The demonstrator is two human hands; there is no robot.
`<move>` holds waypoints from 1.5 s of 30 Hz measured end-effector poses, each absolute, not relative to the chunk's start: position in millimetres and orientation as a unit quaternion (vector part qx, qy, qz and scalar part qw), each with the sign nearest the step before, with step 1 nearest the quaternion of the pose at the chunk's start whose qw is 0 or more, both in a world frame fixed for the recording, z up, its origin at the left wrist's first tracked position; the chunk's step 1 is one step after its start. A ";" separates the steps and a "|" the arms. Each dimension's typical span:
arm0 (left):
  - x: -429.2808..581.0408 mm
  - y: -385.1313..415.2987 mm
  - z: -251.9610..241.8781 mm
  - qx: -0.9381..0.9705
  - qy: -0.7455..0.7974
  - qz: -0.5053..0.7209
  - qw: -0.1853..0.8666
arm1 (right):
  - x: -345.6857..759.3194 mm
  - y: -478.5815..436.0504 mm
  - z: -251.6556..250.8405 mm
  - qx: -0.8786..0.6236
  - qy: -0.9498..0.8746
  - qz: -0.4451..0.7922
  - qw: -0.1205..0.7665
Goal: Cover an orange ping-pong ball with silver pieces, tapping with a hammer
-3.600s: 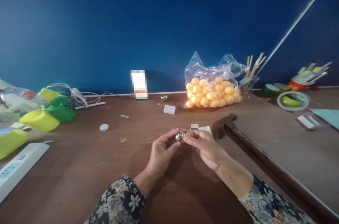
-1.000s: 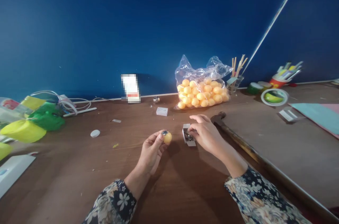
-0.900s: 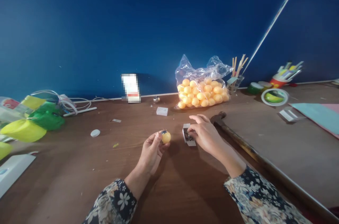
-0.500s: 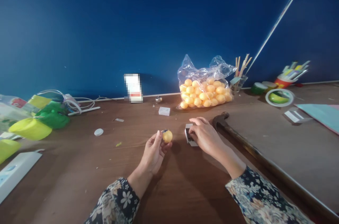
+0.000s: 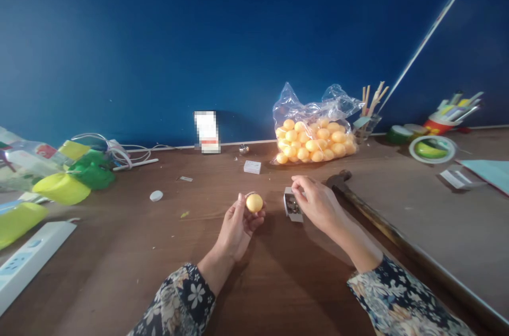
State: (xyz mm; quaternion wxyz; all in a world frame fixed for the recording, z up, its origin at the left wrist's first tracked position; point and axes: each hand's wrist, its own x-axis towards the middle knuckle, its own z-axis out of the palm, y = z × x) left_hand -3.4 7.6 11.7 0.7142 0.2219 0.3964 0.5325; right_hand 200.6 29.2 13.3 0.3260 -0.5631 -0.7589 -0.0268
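Observation:
A small yellow-orange ball [image 5: 254,203] is held between the thumb and fingers of my left hand [image 5: 235,223], above the table. Just right of it stands a small open white box [image 5: 287,205] with little dark, metallic-looking pieces inside, too small to name. My right hand [image 5: 316,202] hovers over the right side of this box, thumb and forefinger pinched together. Whatever those fingertips hold, if anything, cannot be made out. Behind the hands, a clear plastic bag [image 5: 314,137] holds many similar yellow-orange balls.
A small white box [image 5: 252,167] and a phone [image 5: 207,132] are toward the wall. A hammer [image 5: 369,214] lies to the right. A power strip [image 5: 32,256], a white cap [image 5: 156,196] and green and yellow items [image 5: 95,169] lie left. A tape roll [image 5: 432,149] sits far right.
My right hand has lifted slightly out of the open box, showing more of its contents. The ball has turned in my left hand, so its dark patch no longer shows. The view shifted slightly left.

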 end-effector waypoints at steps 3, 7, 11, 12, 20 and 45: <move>-3.7 7.2 12.1 0.221 0.399 0.529 0.715 | 200.6 27.8 16.6 -0.585 -0.722 -0.035 0.367; -4.0 7.8 10.8 0.227 0.389 0.531 0.717 | 201.3 26.7 22.5 -0.608 -0.690 0.018 0.393; -4.3 8.5 9.4 0.228 0.387 0.534 0.716 | 202.3 27.7 27.5 -0.575 -0.664 0.123 0.462; -4.5 8.6 9.0 0.230 0.386 0.534 0.716 | 202.3 28.1 28.3 -0.566 -0.650 0.163 0.481; -4.9 9.1 3.9 0.247 0.360 0.539 0.720 | 195.7 27.3 33.6 -0.475 -0.437 0.467 0.604; -2.7 2.0 2.4 0.327 0.398 0.528 0.676 | 147.9 -3.3 24.7 -0.441 -0.456 0.575 0.518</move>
